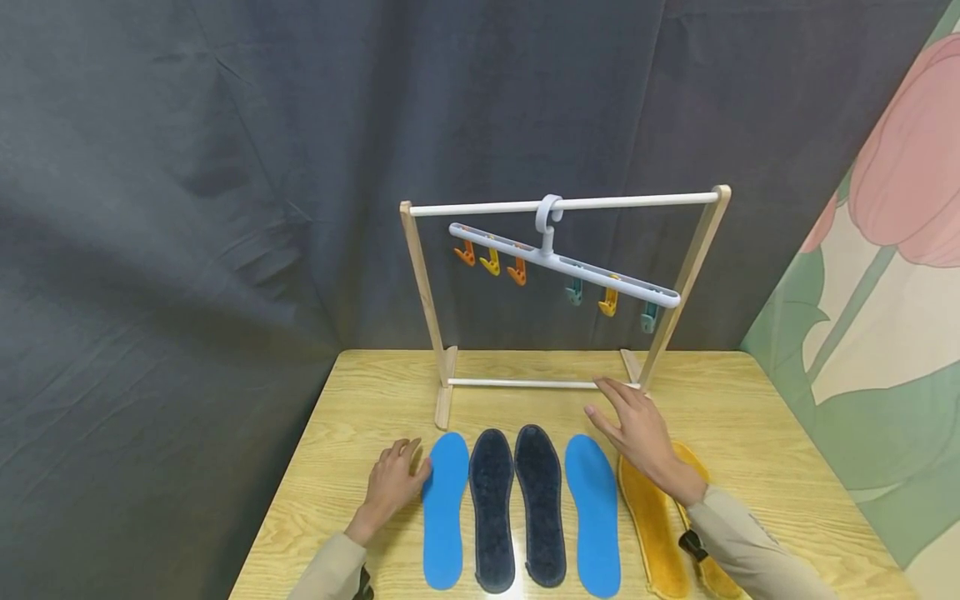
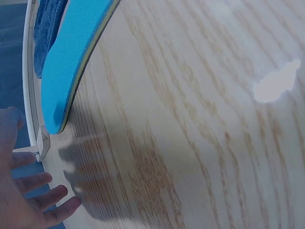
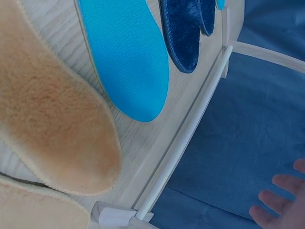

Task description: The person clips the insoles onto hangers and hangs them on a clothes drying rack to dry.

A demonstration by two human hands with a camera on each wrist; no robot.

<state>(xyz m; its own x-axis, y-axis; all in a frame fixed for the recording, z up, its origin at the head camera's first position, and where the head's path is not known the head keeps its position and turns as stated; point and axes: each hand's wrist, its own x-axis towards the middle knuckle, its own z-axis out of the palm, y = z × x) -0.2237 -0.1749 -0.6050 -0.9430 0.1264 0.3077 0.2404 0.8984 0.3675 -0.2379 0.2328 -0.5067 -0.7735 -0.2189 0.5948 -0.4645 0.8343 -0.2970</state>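
Several insoles lie side by side on the table. In the head view a blue insole [image 1: 444, 517] is at the left, then two dark fuzzy insoles [image 1: 492, 508], a second blue insole [image 1: 592, 517], and a pair of yellow fuzzy insoles [image 1: 652, 525] at the right. My left hand [image 1: 393, 479] hovers beside the left blue insole, fingers spread and holding nothing; its thumb overlaps that insole's edge in this view. My right hand [image 1: 637, 425] reaches forward over the tops of the yellow insoles, toward the rack, fingers extended with nothing in them.
A wooden rack [image 1: 425, 292] with white bars stands at the back of the table [image 1: 360, 392]. From its top bar hangs a light grey hanger [image 1: 585, 268], tilted, with several orange, yellow and teal clips. A dark curtain [image 1: 225, 167] is behind; a floral panel [image 1: 885, 333] stands at the right.
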